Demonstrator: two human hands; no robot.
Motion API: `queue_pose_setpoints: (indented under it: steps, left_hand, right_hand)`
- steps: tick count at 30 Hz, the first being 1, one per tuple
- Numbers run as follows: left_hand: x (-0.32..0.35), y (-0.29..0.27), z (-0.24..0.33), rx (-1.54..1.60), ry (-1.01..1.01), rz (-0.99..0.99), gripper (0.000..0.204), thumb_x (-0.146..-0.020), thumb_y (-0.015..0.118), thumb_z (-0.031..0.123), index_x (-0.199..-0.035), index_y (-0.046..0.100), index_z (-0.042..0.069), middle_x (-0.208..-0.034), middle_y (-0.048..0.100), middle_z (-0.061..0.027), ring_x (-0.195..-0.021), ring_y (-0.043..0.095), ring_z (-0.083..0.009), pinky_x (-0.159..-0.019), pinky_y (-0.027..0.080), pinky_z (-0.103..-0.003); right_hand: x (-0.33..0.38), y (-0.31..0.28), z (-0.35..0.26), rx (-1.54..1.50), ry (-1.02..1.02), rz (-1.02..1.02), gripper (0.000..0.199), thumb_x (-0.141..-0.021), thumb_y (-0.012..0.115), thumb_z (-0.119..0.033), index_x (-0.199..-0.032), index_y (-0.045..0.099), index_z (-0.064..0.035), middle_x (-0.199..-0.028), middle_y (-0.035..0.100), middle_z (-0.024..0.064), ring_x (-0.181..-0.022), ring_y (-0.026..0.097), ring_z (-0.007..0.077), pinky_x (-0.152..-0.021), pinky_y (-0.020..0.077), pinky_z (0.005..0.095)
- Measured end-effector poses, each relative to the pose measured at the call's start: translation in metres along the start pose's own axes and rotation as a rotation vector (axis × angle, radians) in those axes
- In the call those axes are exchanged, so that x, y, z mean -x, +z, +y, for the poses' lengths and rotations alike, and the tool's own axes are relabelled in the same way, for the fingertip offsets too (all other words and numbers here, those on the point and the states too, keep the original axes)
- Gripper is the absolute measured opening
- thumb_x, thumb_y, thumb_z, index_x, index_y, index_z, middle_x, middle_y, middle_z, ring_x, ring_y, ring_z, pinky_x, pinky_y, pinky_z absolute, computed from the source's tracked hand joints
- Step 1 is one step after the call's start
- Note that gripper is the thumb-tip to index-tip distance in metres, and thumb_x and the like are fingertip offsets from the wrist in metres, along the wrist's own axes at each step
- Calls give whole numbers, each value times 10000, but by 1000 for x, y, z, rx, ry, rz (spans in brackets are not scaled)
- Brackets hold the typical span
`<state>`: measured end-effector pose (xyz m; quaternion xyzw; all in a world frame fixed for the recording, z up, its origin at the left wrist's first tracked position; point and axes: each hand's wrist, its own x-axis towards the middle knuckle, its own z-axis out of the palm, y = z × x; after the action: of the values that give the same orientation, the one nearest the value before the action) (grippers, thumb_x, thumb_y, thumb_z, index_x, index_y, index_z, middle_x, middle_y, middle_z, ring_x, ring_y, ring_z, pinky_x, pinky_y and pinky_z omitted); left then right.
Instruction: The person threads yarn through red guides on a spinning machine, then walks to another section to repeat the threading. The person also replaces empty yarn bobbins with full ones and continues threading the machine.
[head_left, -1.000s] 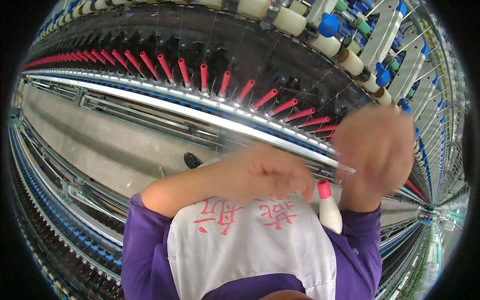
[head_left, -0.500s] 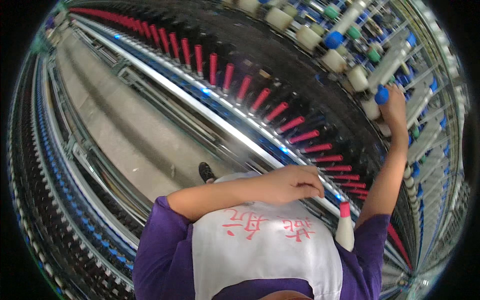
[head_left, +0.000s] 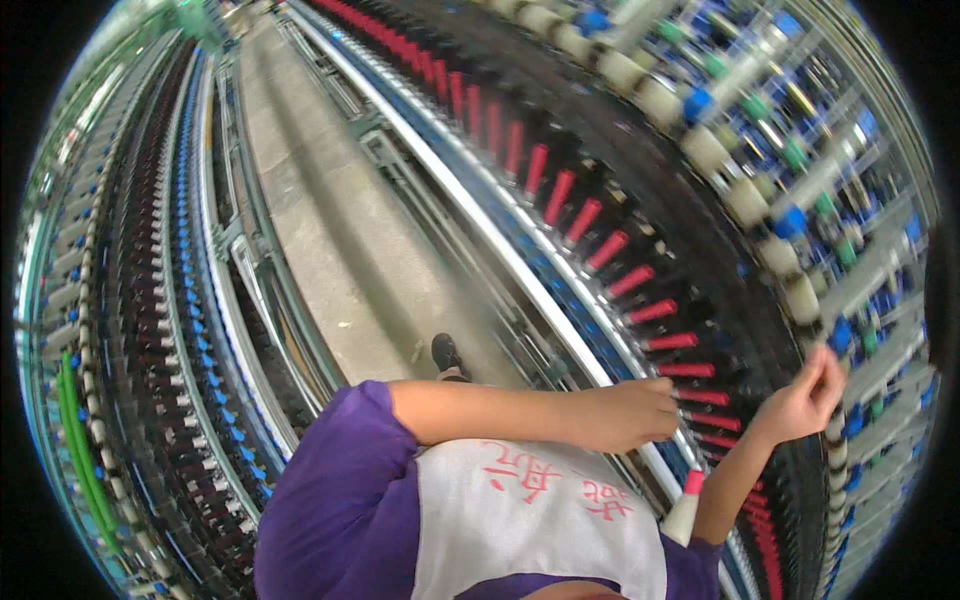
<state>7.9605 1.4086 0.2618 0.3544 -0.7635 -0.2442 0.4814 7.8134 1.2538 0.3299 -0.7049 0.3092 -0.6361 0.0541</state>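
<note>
My left hand [head_left: 632, 414] reaches across my white apron [head_left: 540, 530] to the near edge of the spinning frame. Its fingers are curled closed beside the row of pink bobbin tubes [head_left: 606, 250]; anything inside them is hidden. Farther right, my right hand [head_left: 808, 400] is raised by the pale rollers [head_left: 800, 298], thumb and fingertips pinched together. Whatever the pinch holds, if anything, is too small to see. A bobbin of white yarn with a pink top [head_left: 683, 512] stands between the apron and my right forearm.
A white rail [head_left: 480, 190] runs along the machine's near side. Blue and green parts and grey arms fill the drafting section [head_left: 790, 150]. To the left, a concrete aisle [head_left: 320, 220] separates this frame from another machine [head_left: 175, 330]. My dark shoe [head_left: 446, 350] shows there.
My right hand has come back from the blue knob among the rollers, down and nearer to me. The left hand has curled more and sits closer to the tubes. The whole view has turned.
</note>
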Motion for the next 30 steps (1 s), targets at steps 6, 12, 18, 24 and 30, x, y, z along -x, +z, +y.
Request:
queue_pose_setpoints:
  steps: [6,12,18,24,30]
  left_hand:
    - [83,-140,-33,-253,-22,472,84,-736,575,88,-803,563,39,-771,542,-104,-829,498,-297,-723,415,-401]
    - [268,-297,-32,-341,-473,522,78,-808,571,134,-805,568,56,-710,536,-100,-735,496,-279,-665,420,-378]
    - [366,-397,-30,-334,-757,681,92,-806,599,124,-822,594,34,-738,570,-106,-688,511,-273,-654,432,-358]
    - [434,-521,-56,-480,-986,903,70,-787,606,65,-846,603,27,-800,615,-98,-675,540,-251,-613,436,-336]
    - [460,-676,-75,-533,-1052,994,40,-796,598,19,-836,598,17,-740,580,-90,-639,532,-188,-583,423,-284]
  right_hand:
    - [140,160,-77,-54,105,-1287,122,-747,627,-80,-857,649,-32,-812,635,111,-741,611,199,-631,460,318]
    - [212,326,-204,-438,88,-1823,175,-821,603,-146,-952,636,-35,-831,623,110,-740,601,234,-656,469,314]
    - [247,488,-293,-628,-90,-2026,202,-842,560,-167,-973,632,-31,-890,618,137,-813,605,280,-717,475,347]
    - [296,646,-362,-835,-212,-2113,224,-847,549,-200,-992,621,-45,-931,631,151,-853,611,292,-752,466,374]
    - [276,820,-458,-1007,-264,-2032,220,-844,524,-198,-939,618,-23,-906,632,153,-857,601,316,-754,460,397]
